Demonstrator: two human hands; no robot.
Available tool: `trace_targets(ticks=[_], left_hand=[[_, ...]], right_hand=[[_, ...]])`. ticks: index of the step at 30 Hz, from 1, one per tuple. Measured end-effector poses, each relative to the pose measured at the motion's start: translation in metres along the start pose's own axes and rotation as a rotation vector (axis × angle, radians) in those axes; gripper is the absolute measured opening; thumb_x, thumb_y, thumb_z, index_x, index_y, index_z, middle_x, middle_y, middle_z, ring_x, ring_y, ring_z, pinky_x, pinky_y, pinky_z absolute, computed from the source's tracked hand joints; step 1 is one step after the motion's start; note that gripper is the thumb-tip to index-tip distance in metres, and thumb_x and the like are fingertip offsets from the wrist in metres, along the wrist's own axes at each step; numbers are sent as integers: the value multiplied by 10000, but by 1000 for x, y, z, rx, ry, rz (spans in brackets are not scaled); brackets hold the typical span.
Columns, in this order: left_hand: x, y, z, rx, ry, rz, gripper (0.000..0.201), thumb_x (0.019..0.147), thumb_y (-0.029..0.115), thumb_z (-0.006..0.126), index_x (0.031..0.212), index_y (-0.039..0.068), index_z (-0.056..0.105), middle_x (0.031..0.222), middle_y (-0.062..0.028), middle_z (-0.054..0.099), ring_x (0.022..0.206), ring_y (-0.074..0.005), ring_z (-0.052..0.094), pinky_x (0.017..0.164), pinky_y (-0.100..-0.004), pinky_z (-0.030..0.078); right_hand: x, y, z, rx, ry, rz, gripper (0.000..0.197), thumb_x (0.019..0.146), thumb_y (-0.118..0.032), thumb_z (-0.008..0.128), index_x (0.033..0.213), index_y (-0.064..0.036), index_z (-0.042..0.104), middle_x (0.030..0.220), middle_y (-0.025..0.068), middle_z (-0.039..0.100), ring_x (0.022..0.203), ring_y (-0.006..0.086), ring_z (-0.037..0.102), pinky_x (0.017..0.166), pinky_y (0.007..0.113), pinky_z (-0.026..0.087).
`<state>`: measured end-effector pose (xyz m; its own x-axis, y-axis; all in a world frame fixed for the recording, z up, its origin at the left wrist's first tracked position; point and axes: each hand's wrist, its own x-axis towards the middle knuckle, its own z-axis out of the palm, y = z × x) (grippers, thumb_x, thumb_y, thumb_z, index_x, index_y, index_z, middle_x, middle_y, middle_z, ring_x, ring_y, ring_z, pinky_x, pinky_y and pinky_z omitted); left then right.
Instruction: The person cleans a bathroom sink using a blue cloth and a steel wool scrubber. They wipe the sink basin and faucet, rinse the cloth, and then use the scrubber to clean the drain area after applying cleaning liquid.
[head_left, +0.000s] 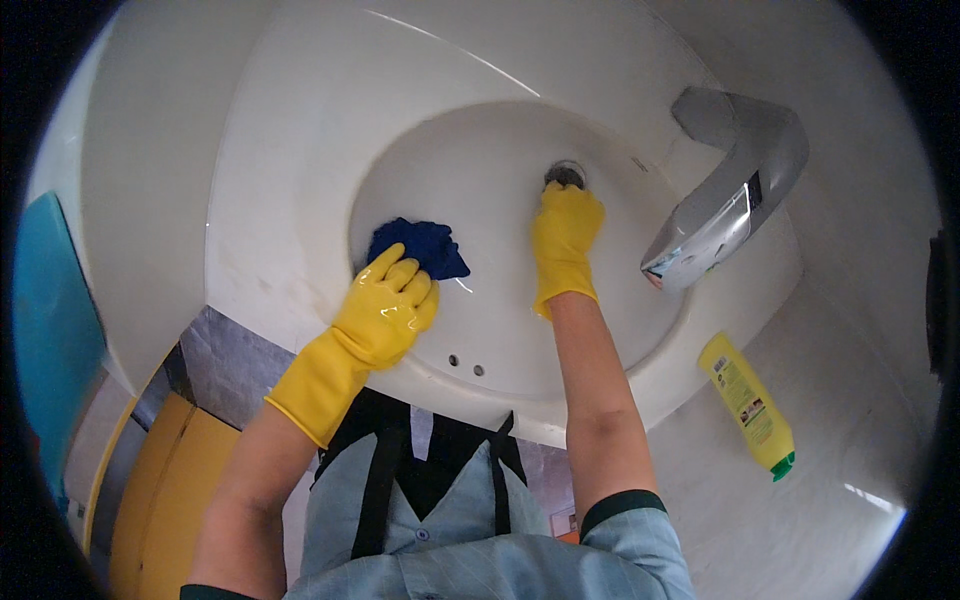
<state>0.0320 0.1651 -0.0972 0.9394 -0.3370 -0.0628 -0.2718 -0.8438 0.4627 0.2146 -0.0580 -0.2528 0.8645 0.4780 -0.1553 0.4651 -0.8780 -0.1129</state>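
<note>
Closest to you, your left hand (385,305), in a yellow rubber glove, presses a dark blue cloth (420,245) against the near-left wall of the white basin (300,150); the fingers curl over the cloth's near edge, closed on it, with most of the cloth bunched just beyond your fingertips. Your right hand (565,240), also gloved, reaches further, fingers held together and pointing down at the drain (565,173); whether they grip anything there is hidden by the glove.

Just right of that hand the chrome faucet (730,190) hangs over the bowl, and a yellow cleaner bottle with a green cap (748,403) lies on its side on the counter beyond your right forearm.

The basin looks wet and slick, so the cloth could slide out from under your palm if you ease the pressure. Lifting your right hand quickly risks knocking it against the spout. A wide sweep of your right elbow could roll the bottle.
</note>
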Motion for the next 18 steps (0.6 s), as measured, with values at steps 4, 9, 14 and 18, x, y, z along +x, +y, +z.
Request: trace_targets(ticks=[4, 9, 14, 18], left_hand=[[2, 0, -3, 23, -1, 4, 354, 763, 156, 678, 1070, -5, 747, 1093, -181, 703, 1092, -375, 650, 1101, -589, 480], [3, 1, -3, 59, 21, 12, 300, 755, 133, 697, 1016, 4, 769, 1046, -154, 716, 1053, -347, 661, 1049, -573, 517], [6, -1, -3, 59, 49, 29, 316, 750, 139, 696, 1028, 7, 768, 1048, -159, 716, 1044, -347, 665, 1050, -572, 516], [0, 1, -5, 31, -13, -13, 366, 756, 161, 660, 1059, -24, 749, 1086, -197, 708, 1097, -371, 657, 1120, -572, 477]], right_hand=[[-10, 3, 2, 40, 34, -15, 86, 832, -154, 680, 864, -90, 727, 792, 157, 721, 756, 385, 701, 696, 536, 525], [0, 1, 3, 66, 3, -55, 113, 846, -175, 666, 848, -87, 738, 825, 152, 736, 788, 387, 709, 700, 535, 522], [38, -16, 11, 85, 84, 36, 144, 844, -190, 663, 858, -87, 763, 912, 149, 760, 859, 387, 722, 721, 530, 526], [21, -14, 1, 94, 149, -83, 137, 844, -157, 645, 843, -62, 743, 876, 174, 742, 862, 395, 706, 744, 541, 519]])
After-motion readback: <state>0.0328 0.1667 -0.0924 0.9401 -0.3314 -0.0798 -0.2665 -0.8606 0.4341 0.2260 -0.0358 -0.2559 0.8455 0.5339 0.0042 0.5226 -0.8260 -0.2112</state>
